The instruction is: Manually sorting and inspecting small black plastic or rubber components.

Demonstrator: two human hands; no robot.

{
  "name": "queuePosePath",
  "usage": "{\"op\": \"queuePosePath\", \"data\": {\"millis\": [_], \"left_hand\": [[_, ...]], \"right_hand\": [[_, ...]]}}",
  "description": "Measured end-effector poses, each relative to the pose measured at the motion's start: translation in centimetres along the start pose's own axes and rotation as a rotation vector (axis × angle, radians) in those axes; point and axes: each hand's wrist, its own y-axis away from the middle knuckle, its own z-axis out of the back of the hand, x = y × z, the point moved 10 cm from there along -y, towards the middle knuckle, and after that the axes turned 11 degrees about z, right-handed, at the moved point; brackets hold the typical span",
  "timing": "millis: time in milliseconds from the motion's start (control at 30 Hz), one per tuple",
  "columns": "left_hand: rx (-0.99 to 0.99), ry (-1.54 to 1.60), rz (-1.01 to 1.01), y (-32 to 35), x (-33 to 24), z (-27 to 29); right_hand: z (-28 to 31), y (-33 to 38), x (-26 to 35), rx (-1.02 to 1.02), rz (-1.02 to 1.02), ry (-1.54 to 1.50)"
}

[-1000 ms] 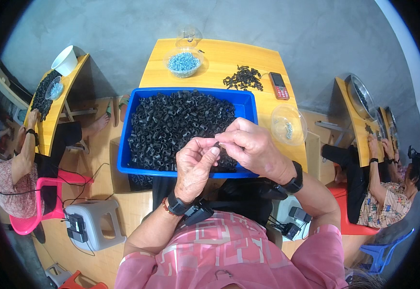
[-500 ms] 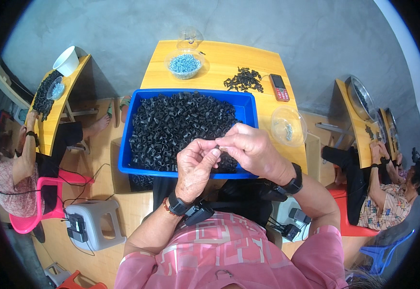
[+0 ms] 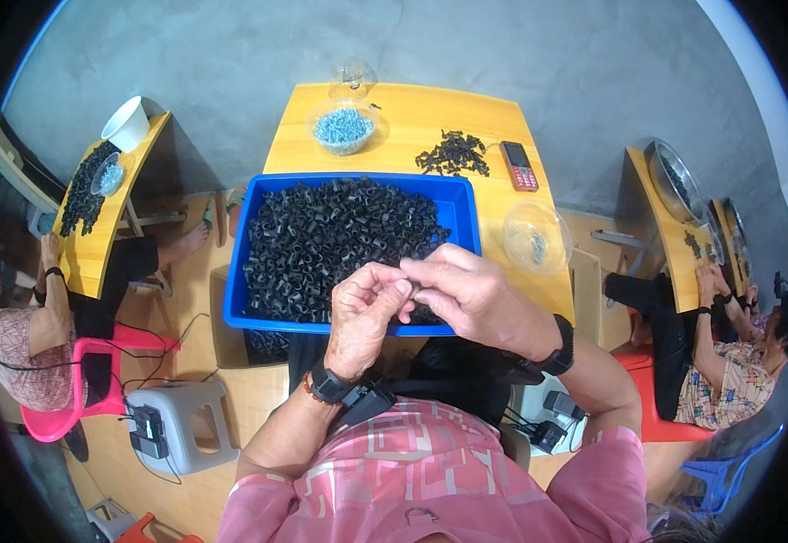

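Observation:
My left hand (image 3: 365, 312) and my right hand (image 3: 466, 294) meet above the near edge of a blue tray (image 3: 460, 195). Both are closed, thumbs and fingertips pinched together; whatever small piece sits between them is covered by the fingers. Small black plastic clips (image 3: 340, 222) fill most of the tray. Beyond it stands a clear tub of silvery-blue screws (image 3: 343, 127). A loose pile of small black parts (image 3: 454, 154) lies on the yellow table (image 3: 403, 101), and a shallow clear bowl (image 3: 548, 237) with a few screws is to the right.
A red mobile phone (image 3: 520, 166) lies right of the pile. Under the tray's left corner is a cardboard box (image 3: 227, 326). A grey stool (image 3: 177, 425) with cables stands at lower left. People work at yellow tables on the left (image 3: 28, 348) and right (image 3: 729, 371).
My right hand's fingers have curled lower against the left fingertips. My left hand stays almost in place, and the whole view has shifted slightly.

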Motion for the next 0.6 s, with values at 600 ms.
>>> {"op": "queuePosePath", "data": {"millis": [600], "left_hand": [[-0.099,-0.06,-0.019,1.8,-0.6,-1.5]], "right_hand": [[-1.7,0.1,0.7,0.266,0.021,0.429]]}}
